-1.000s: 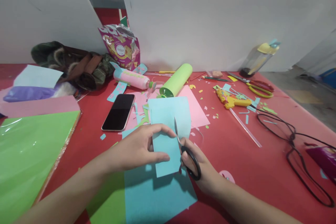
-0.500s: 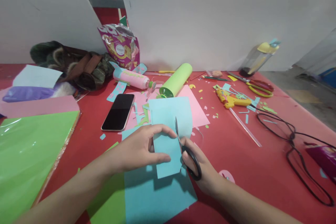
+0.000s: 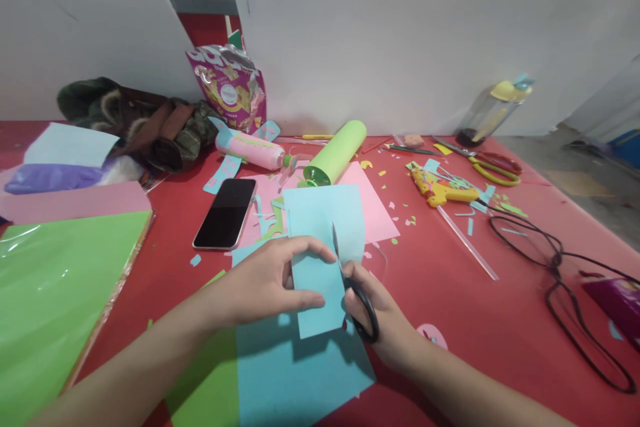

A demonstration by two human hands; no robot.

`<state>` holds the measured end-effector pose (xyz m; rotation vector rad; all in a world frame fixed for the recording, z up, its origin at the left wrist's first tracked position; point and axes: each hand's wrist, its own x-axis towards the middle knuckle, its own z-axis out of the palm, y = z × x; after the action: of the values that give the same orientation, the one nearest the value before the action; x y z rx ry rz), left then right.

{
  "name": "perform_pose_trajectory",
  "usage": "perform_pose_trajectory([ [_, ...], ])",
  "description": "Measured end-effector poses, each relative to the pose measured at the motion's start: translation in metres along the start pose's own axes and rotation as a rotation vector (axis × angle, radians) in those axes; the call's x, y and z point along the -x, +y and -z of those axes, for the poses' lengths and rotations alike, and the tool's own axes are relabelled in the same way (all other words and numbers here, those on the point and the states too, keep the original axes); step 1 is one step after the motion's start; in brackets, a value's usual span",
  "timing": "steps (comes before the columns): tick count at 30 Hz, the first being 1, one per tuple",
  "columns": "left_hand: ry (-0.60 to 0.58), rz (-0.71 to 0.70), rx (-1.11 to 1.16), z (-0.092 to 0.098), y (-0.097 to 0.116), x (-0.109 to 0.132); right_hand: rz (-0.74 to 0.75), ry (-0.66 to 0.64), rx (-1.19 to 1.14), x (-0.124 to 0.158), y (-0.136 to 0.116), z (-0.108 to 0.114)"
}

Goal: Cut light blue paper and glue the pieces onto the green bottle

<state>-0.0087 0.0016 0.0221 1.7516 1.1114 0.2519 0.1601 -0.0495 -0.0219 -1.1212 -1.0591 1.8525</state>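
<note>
Two hands work — left hand (image 3: pixel 260 283) fingers pinch the blue paper (image 3: pixel 320 280), right hand (image 3: pixel 385 323) fingers grip scissors (image 3: pixel 357 300).

Both bare: left hand (image 3: pixel 265 283) and right hand (image 3: pixel 387 323). Fingers slim; nail detail too blurred to read. Wrists bare. Left forearm (image 3: pixel 150 367) uncovered along its whole visible length, to the near left edge. Right forearm (image 3: pixel 475 393) likewise, to the near right edge. Both arms slim, smooth.
</note>
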Motion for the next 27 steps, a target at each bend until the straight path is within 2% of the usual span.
perform_pose_trajectory([
  [12, -0.010, 0.021, -0.001, 0.0010, 0.0023, 0.0006, -0.031, 0.041, -0.062, -0.0004, -0.0032, -0.0036],
  [21, -0.044, -0.002, 0.013, 0.0000, -0.0011, 0.0014, 0.070, -0.010, -0.015, -0.0006, 0.0017, 0.0025],
  [27, -0.046, -0.011, 0.005, 0.0002, -0.0007, 0.0003, 0.058, -0.004, 0.035, -0.0001, -0.0002, 0.0022],
])
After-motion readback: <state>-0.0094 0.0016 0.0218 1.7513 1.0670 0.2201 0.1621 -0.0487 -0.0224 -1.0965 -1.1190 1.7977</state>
